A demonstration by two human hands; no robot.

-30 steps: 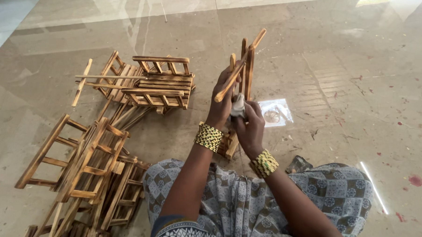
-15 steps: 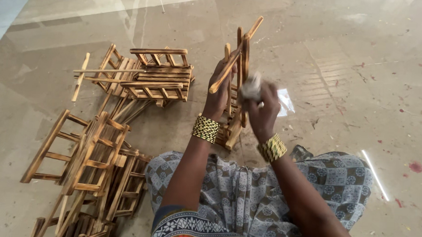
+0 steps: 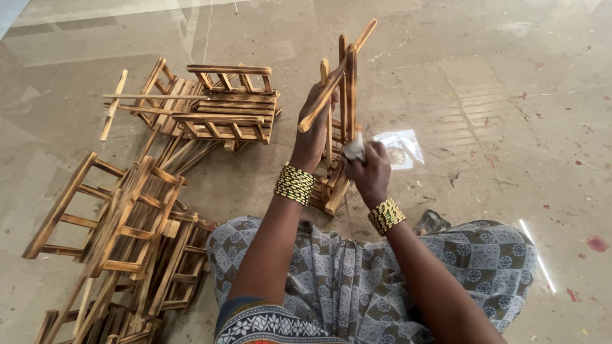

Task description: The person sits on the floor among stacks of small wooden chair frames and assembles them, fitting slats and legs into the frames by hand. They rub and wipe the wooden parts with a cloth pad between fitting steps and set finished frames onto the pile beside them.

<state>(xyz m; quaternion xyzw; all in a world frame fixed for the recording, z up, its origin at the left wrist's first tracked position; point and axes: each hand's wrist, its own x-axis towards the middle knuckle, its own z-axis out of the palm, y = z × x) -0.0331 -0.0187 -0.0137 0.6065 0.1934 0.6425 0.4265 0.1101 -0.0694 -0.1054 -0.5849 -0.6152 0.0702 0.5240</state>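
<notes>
My left hand point(image 3: 312, 142) grips a small wooden frame point(image 3: 340, 92) made of scorched slats and holds it upright above the floor, its lower end point(image 3: 332, 193) near my lap. My right hand point(image 3: 368, 171) is closed around a small white object point(image 3: 355, 149) and presses it against the frame's right side. Both wrists wear beaded yellow and green bangles. I sit on the floor with a grey patterned cloth point(image 3: 356, 282) over my legs.
A stack of finished wooden frames point(image 3: 223, 108) lies ahead on the left. More ladder-like frames point(image 3: 114, 219) are piled at my left side. A small clear plastic packet point(image 3: 400, 148) lies on the polished stone floor point(image 3: 512, 98) just right of my hands.
My right hand slid up the frame with the white object, then came back down a little. The frame stays upright in my left hand, tilted slightly differently.
</notes>
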